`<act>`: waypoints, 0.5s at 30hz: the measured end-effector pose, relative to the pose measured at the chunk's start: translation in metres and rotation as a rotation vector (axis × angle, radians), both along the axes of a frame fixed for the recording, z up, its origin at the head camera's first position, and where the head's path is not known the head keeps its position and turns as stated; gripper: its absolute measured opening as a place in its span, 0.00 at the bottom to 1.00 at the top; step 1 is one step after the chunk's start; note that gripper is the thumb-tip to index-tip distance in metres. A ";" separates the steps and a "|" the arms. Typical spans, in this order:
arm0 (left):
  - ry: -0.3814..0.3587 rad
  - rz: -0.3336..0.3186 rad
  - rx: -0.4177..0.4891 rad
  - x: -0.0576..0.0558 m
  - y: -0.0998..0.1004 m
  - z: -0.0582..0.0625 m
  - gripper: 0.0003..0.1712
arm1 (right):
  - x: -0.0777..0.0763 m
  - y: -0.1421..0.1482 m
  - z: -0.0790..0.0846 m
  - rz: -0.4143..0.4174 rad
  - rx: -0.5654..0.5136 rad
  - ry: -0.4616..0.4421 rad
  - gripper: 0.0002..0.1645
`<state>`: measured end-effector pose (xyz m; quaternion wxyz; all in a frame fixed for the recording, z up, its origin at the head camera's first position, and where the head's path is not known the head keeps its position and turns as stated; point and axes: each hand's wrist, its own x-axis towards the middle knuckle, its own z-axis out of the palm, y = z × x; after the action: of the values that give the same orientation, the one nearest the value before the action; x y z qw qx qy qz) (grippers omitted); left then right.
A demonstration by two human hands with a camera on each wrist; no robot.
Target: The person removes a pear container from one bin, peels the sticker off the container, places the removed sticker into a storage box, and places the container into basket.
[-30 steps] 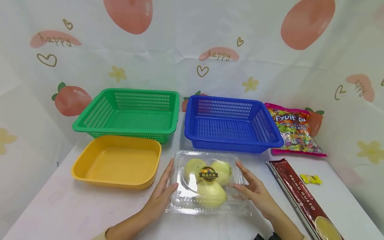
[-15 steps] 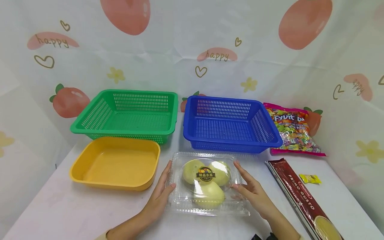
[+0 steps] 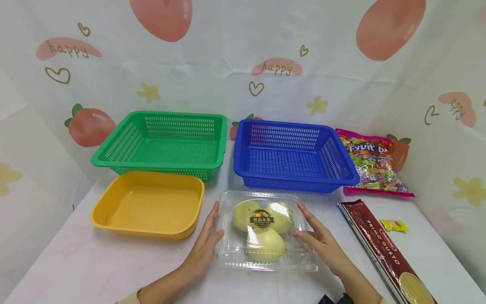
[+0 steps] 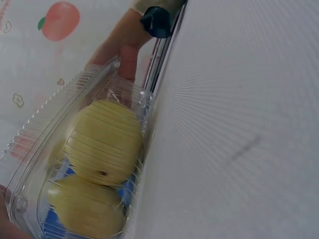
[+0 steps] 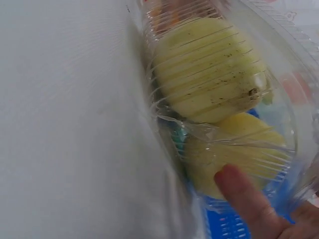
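Note:
A clear plastic clamshell box (image 3: pixel 228 258) with a black and gold label (image 3: pixel 262 219) sits on the table in the head view. Inside it are three pale yellow-green fruits (image 3: pixel 266 247), their kind unclear. My left hand (image 3: pixel 200 254) grips the box's left side, thumb at the lid's edge. On the opposite side my right hand (image 3: pixel 322 242) holds it, fingers spread along the wall. In the right wrist view a fingertip (image 5: pixel 234 181) lies against the ribbed plastic. The left wrist view shows two fruits through the box wall, with the right hand beyond.
Behind the box are a green basket (image 3: pixel 159 166) and a blue basket (image 3: pixel 292 179). A yellow tray (image 3: pixel 148 228) stands at left. On the right lie a candy bag (image 3: pixel 373 164), a long dark red pasta packet (image 3: pixel 379 240) and a small yellow wrapped candy (image 3: pixel 394 225).
The view shifts slightly as the head moves. Both hands keep their hold on the box, which stays in nearly the same place.

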<state>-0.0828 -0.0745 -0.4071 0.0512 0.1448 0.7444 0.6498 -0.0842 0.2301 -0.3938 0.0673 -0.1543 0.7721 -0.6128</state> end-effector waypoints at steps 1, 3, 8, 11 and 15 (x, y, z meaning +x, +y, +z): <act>-0.001 0.000 0.000 0.000 0.000 0.000 0.35 | 0.000 0.001 0.001 0.000 0.022 0.011 0.39; -0.001 -0.004 0.005 -0.001 0.001 0.000 0.35 | 0.000 0.002 0.005 -0.007 0.092 0.031 0.39; 0.007 -0.005 0.003 -0.002 0.001 0.000 0.35 | -0.009 0.015 0.022 0.009 0.269 0.092 0.38; 0.007 0.001 0.001 -0.001 0.000 -0.001 0.35 | -0.019 0.023 0.036 0.062 0.283 0.119 0.37; 0.007 -0.001 0.012 0.001 0.000 -0.002 0.35 | -0.030 0.024 0.061 0.164 0.259 0.128 0.36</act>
<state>-0.0822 -0.0748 -0.4095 0.0480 0.1479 0.7405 0.6539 -0.1143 0.2540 -0.3332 0.0869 -0.2454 0.8322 -0.4895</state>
